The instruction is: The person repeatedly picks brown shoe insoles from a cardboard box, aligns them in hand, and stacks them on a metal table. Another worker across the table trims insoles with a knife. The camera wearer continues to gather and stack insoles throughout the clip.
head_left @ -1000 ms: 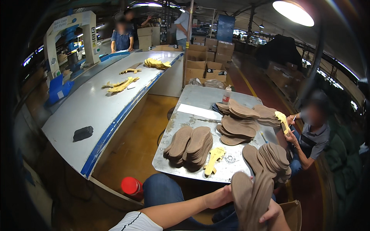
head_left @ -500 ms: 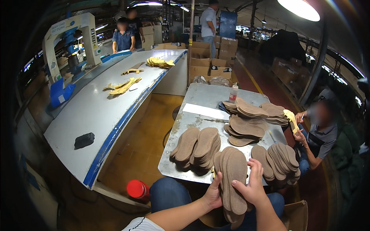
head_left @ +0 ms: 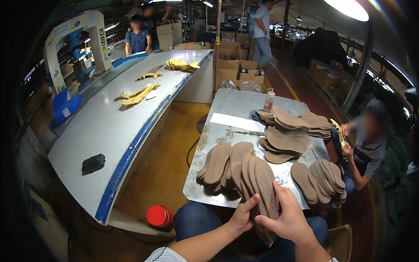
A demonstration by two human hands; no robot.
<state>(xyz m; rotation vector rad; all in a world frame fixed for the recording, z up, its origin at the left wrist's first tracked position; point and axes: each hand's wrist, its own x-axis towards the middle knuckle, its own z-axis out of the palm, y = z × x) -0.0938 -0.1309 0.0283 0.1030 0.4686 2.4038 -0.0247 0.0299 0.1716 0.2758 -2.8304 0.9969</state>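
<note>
A bundle of brown shoe insoles [head_left: 258, 179] is held upright over the near edge of the metal table, its layers fanned a little sideways. My left hand [head_left: 244, 217] grips the lower left side, thumb pointing up. On the right side my right hand [head_left: 286, 214] presses fingers and thumb against the same bundle. Just behind and left of it lie more insole stacks [head_left: 216, 162], partly covered by the held bundle. Another fanned stack [head_left: 321, 181] rests to the right. Farther back are piled insoles [head_left: 283, 143].
The metal table [head_left: 205, 144] also carries a bottle [head_left: 269, 100] and a white strip [head_left: 235, 122]. At right a co-worker [head_left: 371, 135] holds a yellow piece [head_left: 338, 131]. A long white table [head_left: 131, 131] stands left, a red container [head_left: 159, 216] below it, a cardboard box [head_left: 340, 242] lower right.
The held insoles have tilted, their tops shifting left, and fanned differently; both hands still hold them. In the background, a person in a light shirt has moved right.
</note>
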